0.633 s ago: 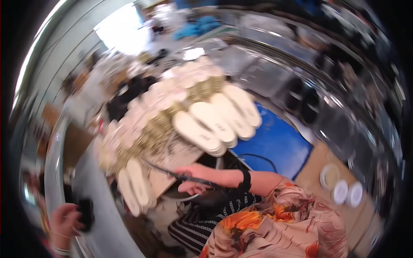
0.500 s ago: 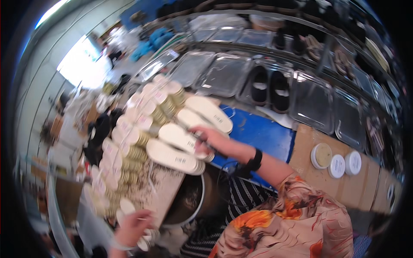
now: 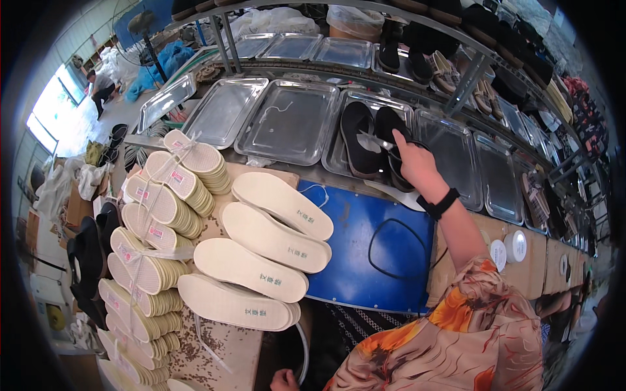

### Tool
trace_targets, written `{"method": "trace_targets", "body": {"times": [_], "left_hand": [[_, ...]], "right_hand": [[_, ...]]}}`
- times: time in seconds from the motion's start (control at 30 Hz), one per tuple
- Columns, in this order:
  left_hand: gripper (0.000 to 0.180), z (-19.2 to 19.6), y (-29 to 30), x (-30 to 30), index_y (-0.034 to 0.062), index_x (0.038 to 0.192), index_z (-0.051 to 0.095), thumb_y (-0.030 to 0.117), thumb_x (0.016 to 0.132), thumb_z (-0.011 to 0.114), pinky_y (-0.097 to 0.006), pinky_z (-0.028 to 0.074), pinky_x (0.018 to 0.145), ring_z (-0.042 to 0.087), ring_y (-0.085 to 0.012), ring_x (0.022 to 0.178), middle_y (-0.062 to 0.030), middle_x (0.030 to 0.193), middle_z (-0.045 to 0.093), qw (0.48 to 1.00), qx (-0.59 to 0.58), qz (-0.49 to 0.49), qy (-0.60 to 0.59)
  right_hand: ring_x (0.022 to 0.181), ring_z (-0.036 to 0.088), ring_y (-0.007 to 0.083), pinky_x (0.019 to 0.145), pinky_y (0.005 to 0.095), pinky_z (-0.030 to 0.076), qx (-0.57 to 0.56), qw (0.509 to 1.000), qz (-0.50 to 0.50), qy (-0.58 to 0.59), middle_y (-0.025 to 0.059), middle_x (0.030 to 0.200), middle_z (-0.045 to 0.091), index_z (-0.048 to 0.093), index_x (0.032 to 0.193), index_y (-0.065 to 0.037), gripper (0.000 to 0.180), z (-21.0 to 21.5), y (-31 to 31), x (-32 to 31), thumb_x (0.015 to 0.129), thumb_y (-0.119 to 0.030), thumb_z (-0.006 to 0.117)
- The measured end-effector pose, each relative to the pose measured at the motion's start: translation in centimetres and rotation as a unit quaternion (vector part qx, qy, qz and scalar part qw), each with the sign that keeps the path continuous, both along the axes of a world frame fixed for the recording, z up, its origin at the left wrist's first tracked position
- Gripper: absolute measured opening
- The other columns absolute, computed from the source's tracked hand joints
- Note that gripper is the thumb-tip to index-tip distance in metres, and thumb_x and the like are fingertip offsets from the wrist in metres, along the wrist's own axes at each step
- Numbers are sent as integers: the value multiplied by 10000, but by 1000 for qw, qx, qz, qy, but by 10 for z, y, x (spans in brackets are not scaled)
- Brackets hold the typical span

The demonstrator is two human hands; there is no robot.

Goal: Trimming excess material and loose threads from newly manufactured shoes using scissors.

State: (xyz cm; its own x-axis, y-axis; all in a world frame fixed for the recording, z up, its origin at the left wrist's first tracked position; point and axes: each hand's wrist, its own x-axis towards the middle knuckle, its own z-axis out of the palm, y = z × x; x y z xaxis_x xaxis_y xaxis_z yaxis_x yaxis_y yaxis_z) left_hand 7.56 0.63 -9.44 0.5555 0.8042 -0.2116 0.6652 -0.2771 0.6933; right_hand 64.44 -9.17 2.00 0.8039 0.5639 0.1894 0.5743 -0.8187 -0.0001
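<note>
My right hand [image 3: 417,160] reaches over a metal tray holding two black shoes, its index finger stretched along a pair of scissors [image 3: 373,141]. The blades point left across the left black shoe [image 3: 357,151]; the right black shoe [image 3: 393,124] is partly covered by my hand. Several cream insoles [image 3: 251,265], stamped with dark green marks, lie in a slanting row left of the blue board. Left of them stand tied bundles of insoles [image 3: 153,228] with white strings. My left hand [image 3: 285,380] shows only in part at the lower edge, fingers curled; anything in it is hidden.
Metal trays [image 3: 284,124] line the rack behind the bench, with more shoes on the shelf above. A black cord [image 3: 399,221] loops over the blue board [image 3: 352,260]. White round tubs [image 3: 515,246] stand on cardboard at right. A person [image 3: 101,88] bends far off at left.
My right hand has gone from the insoles up and right to the black shoes, scissors still in it. My left hand has left the bundles at lower left for the bottom edge.
</note>
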Motion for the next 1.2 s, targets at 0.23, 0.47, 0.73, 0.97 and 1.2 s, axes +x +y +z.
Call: {"method": "trace_targets", "body": {"times": [0.23,0.47,0.73,0.97,1.2], "left_hand": [[302,-6,-24,17,19,899,629,255,905,441,-413,468,653,593,-363,756,-188,835,621,993,100,61,15],[185,-30,-25,-6,13,769,605,171,836,536,-380,481,593,620,-301,646,-157,687,615,988,115,104,-8],[219,106,-1,1,25,1056,555,182,919,489,-221,479,684,588,-110,810,-47,966,615,928,-279,50,-242],[540,168,-30,9,38,1360,243,268,928,472,-322,414,901,488,-205,1063,-144,1303,383,763,-243,219,-558],[618,-45,-43,-108,-23,1278,368,312,820,614,-351,367,946,478,-285,1093,-228,1210,462,870,-9,406,-278]], "right_hand": [[889,566,378,742,427,470,240,962,125,27,207,1019,565,334,1308,-107,608,-15,19,-4,728,2,479],[832,604,374,727,440,480,107,985,81,113,202,908,621,404,1217,-93,620,-1,63,-6,632,-136,607],[1055,514,223,907,288,386,499,834,192,136,130,1141,538,452,1217,-10,645,132,21,-126,631,-91,707],[724,637,293,625,331,507,313,746,577,113,170,951,615,424,1259,-72,663,104,18,-377,656,-109,698],[660,609,324,543,403,477,0,584,741,331,153,762,606,304,1302,-83,686,-13,19,-487,701,-142,630]]}}
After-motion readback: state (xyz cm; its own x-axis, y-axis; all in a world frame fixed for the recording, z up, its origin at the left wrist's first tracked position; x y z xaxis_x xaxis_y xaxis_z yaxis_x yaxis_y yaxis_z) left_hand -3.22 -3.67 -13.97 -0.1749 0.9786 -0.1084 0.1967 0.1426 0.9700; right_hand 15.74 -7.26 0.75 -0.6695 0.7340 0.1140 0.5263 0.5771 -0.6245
